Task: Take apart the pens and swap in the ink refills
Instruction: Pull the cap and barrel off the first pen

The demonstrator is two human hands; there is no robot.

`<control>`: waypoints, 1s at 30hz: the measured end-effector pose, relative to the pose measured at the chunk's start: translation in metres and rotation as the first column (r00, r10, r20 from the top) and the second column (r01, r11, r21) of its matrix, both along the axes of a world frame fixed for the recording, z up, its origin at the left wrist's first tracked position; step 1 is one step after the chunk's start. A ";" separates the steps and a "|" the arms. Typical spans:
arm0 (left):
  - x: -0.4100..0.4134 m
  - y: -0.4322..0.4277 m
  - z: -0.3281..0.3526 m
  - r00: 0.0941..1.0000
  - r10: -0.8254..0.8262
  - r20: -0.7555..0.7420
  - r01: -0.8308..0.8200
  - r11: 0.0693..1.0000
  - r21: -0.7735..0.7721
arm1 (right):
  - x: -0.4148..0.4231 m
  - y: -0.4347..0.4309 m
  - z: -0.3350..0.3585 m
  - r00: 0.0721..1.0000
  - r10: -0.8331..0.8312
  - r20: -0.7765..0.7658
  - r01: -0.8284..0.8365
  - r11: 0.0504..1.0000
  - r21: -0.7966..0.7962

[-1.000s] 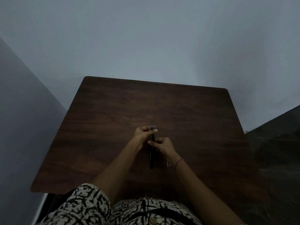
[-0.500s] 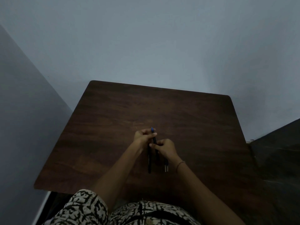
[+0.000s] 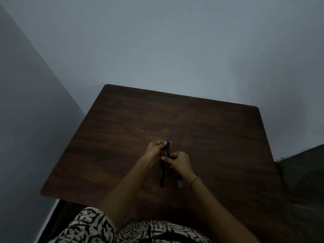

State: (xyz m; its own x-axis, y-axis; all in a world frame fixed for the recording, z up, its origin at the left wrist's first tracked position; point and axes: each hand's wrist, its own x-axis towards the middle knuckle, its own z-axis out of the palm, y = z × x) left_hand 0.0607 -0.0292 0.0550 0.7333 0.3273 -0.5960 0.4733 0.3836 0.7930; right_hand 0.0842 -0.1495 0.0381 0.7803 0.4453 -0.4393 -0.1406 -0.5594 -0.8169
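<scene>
Table [image 3: 201, 113]: dark brown wood with rounded corners; we see it from above, and it fills the middle of the view.
Wall [image 3: 175, 41]: plain blue-grey, behind the far edge of the table and along its left side.
Dark surface [image 3: 303, 174]: at the right edge of the view, beside the table; too dim for us to identify.
Patterned cloth [image 3: 98, 225]: black-and-white garment at the bottom edge, on the near side of the table.
Bracelet [image 3: 195, 180]: thin band on the right wrist.
Obstruction: both forearms cross the near half of the table, and the hands cover parts of the pens.
Blue-tipped pen [image 3: 168, 151]: dark barrel, pointing away from the person, blue end farthest out, at the table's centre.
Left hand [image 3: 156, 148]: fingers curled, pinching the blue-tipped pen near its far end.
Right hand [image 3: 178, 162]: fingers wrapped around the same barrel, nearer the person, just beside the left hand.
Second pen [image 3: 162, 176]: dark, roughly parallel, just left of the right hand; we cannot tell whether it is held.
Thin pieces [image 3: 180, 183]: two pale-ended sticks beside the right wrist; too small to identify.
</scene>
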 end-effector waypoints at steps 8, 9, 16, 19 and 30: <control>-0.003 0.000 -0.014 0.999 0.044 0.002 -0.044 0.989 0.144 | -0.003 -0.007 0.000 1.000 -0.021 0.004 0.021 0.999 0.035; -0.003 0.000 -0.014 0.999 0.042 0.011 -0.043 0.990 0.134 | -0.004 -0.007 0.001 0.998 -0.063 -0.005 0.063 0.997 0.051; 0.002 0.000 -0.001 1.000 -0.030 0.010 0.027 0.978 0.205 | -0.009 -0.008 0.009 0.987 -0.128 -0.100 0.143 0.978 0.155; 0.005 0.000 0.003 0.999 -0.031 0.017 0.026 0.968 0.251 | -0.014 -0.005 0.011 0.973 -0.154 -0.172 0.186 0.965 0.184; -0.002 0.008 0.000 0.986 0.166 0.036 -0.169 0.956 0.239 | -0.021 -0.010 0.007 0.995 -0.087 -0.055 0.093 0.988 0.127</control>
State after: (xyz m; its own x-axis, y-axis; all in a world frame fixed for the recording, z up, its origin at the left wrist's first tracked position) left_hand 0.0591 -0.0214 0.0547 0.6639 0.5782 -0.4743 0.4059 0.2541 0.8779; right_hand 0.0636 -0.1600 0.0448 0.7984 0.4296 -0.4219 -0.2278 -0.4331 -0.8721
